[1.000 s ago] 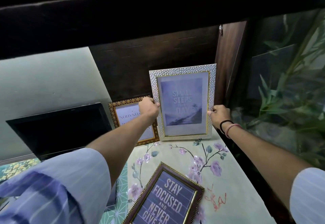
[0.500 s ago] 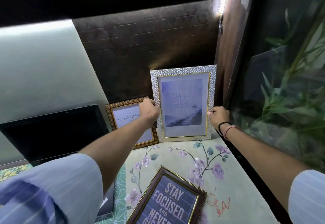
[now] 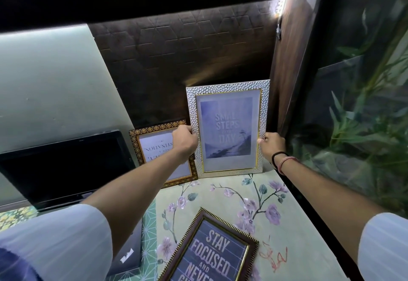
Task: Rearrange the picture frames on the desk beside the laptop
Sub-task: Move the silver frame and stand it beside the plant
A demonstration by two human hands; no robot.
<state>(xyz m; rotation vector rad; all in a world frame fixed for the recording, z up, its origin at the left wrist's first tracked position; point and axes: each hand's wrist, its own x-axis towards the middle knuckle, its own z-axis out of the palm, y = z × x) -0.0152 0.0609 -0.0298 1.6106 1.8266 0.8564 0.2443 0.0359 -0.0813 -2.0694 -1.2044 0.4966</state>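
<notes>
Head view. Three picture frames in all, w/ two hands on one of them.

(a) Silver frame (image 3: 228, 127): portrait, long axis vertical, print facing the camera, text "SMALL STEPS … DAY" upright. It stands at the back right of the tabletop (image 3: 293, 221), bottom edge on the floral cover, top tilted back toward the dark back panel (image 3: 176, 59); contact w/ the panel cannot be told. Left hand (image 3: 184, 142) has its grip closed on the frame's left edge, about mid-height; right hand (image 3: 272, 146) has its grip closed on the right edge at like height, thumb on the front rim.

(b) Gold-patterned frame (image 3: 154, 146): leans just left of (a), partly behind the left hand & forearm; lower than (a); its text reads mirrored or inverted, not legible.

(c) Dark beaded frame (image 3: 212, 249): lies flat on the tabletop near the camera, well apart from (a) & (b), long axis running diagonally, top toward upper right; text "STAY FOCUSED AND NEVER…", bottom cut off by picture edge.

One laptop (image 3: 66, 168), screen dark, at left beside (b). Two bands on the right wrist (image 3: 281, 161). Green plants (image 3: 364, 113) at right, behind glass.
</notes>
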